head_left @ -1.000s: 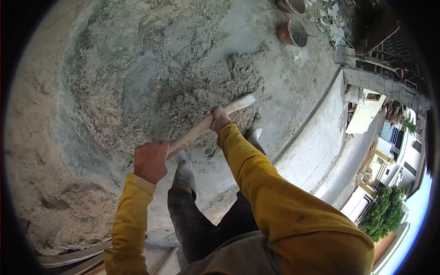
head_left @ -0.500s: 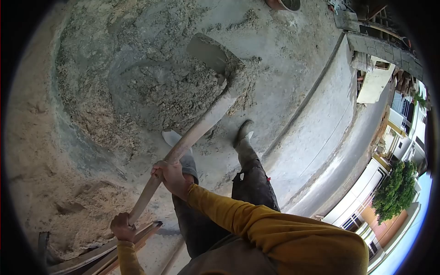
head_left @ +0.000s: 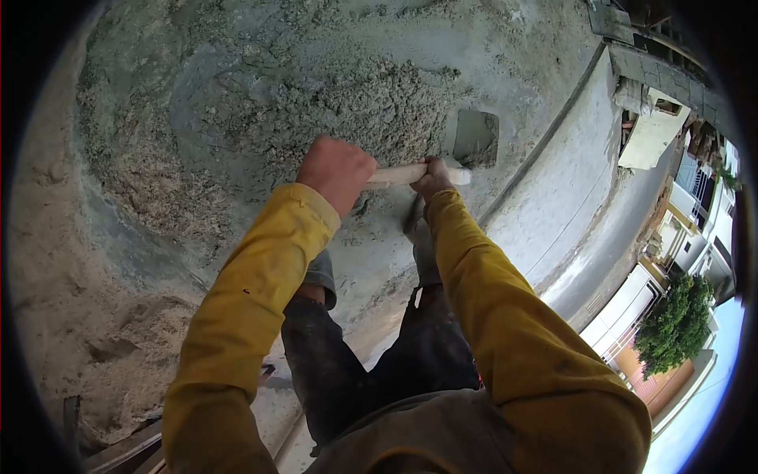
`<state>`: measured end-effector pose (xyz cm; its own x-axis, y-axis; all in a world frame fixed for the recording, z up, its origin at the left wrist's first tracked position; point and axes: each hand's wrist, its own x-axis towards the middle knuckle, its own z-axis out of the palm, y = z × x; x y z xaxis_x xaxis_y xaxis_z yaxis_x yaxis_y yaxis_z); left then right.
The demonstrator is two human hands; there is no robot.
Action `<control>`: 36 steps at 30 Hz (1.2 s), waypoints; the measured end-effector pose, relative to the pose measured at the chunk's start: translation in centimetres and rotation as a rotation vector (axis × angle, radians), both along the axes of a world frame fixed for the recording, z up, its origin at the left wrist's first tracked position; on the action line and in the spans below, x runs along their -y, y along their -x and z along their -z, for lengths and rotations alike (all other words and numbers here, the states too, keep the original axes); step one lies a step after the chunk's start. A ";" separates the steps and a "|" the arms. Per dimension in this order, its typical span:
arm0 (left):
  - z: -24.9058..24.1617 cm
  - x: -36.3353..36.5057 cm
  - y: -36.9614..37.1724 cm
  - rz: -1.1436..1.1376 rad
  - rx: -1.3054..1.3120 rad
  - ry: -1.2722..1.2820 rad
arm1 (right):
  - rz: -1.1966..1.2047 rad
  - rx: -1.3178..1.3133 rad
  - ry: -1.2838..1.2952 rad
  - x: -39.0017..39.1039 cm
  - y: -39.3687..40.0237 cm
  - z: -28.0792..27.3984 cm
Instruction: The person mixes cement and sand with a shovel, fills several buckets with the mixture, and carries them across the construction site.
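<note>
Both hands are closed around the pale wooden handle of a hoe (head_left: 395, 175). My left hand (head_left: 338, 170) grips near the handle's rear end, and my right hand (head_left: 433, 178) holds it farther along, towards the head. Beyond my right hand, the wide, mortar-smeared blade (head_left: 474, 134) sits at the right edge of a heap of wet grey mortar (head_left: 347, 118). Whether the blade touches the ground is hard to tell. Seen from above, the handle looks foreshortened and runs nearly sideways across the view.
My legs (head_left: 332, 355) stand just behind the heap. Loose sand (head_left: 103, 332) lies at left. A low concrete edge (head_left: 545, 142) runs along the right, with boards (head_left: 654, 130) and rubble past it. Planks (head_left: 126, 450) lie at lower left; houses and a tree (head_left: 675, 328) are farther right.
Both hands have moved up and forward with the hoe, the left one most. The blade has swung right and down in view, off the middle of the heap to its right edge.
</note>
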<state>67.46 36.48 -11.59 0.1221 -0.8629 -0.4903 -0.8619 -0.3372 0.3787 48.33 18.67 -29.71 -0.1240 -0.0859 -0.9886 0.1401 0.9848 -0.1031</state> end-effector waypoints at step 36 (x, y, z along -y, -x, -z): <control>-28.3 -22.9 28.6 -1.658 -0.445 -0.175 | -0.977 0.338 -0.077 -14.5 -9.5 -25.0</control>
